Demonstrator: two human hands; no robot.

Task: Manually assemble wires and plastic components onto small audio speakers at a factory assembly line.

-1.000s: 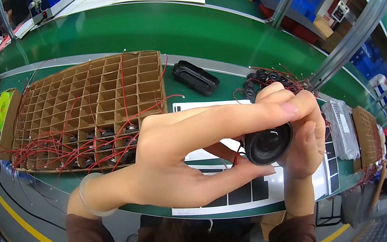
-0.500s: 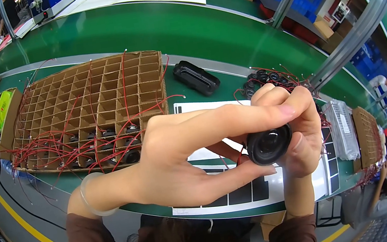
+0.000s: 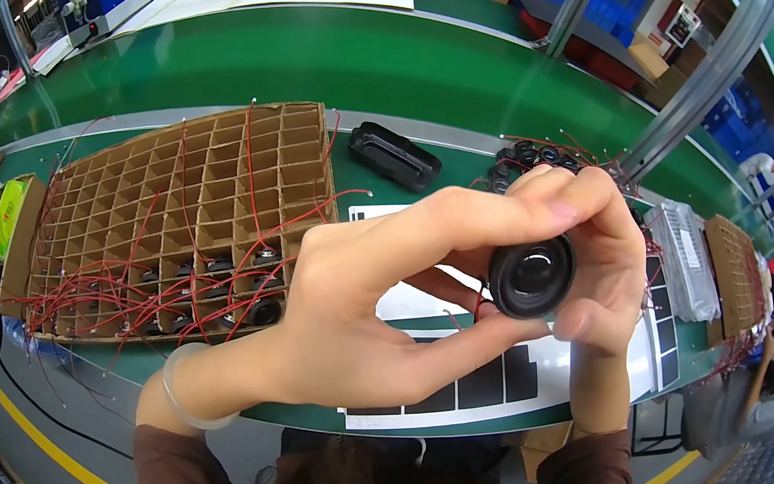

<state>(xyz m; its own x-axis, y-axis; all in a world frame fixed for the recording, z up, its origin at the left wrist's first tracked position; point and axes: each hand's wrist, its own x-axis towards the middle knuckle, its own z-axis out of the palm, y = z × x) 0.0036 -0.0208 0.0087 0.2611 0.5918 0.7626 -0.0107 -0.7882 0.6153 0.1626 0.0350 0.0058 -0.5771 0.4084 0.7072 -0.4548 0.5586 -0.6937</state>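
A small round black speaker faces up between my two hands, its dark domed cone toward me. My left hand pinches it, thumb along the lower rim and index finger over the top. Around the far right side curl the fingers of my right hand; their tips are hidden behind the speaker, and the thumb stands a little off its rim. A red wire shows at the speaker's left edge. Beneath the hands lies a white sheet with black rectangles.
At left stands a divided cardboard box with red-wired speakers in its nearest cells. Beyond my hands are a black plastic tray and a pile of speakers. A clear plastic pack lies right; another person sits farther right.
The speaker has shifted slightly left and up and turned more squarely toward me. My right thumb has come away from its rim and moved down.
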